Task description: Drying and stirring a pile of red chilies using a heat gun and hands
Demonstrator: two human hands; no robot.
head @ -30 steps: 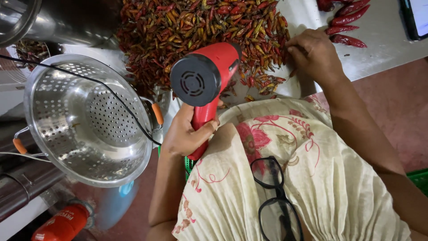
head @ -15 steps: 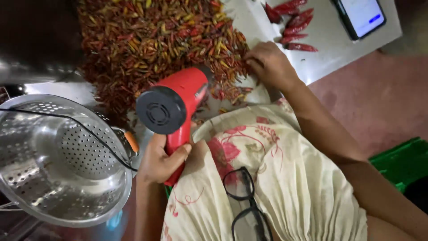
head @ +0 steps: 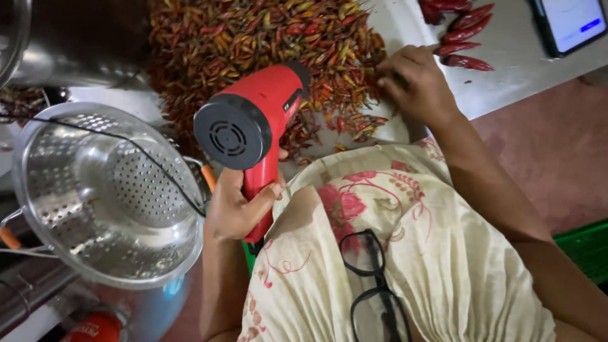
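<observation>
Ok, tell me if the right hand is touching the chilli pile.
Touching: the head view shows the right hand with fingertips resting in the chilli pile edge.

Screen: one phone [head: 570,24] at top right corner, lying flat on the pale counter [head: 519,69], dark frame, lit white display with a small blue bar, partly cut by the frame edge. Label: red container [head: 95,327] at bottom left, white print on it, mostly hidden. No signs or other packages visible.
</observation>
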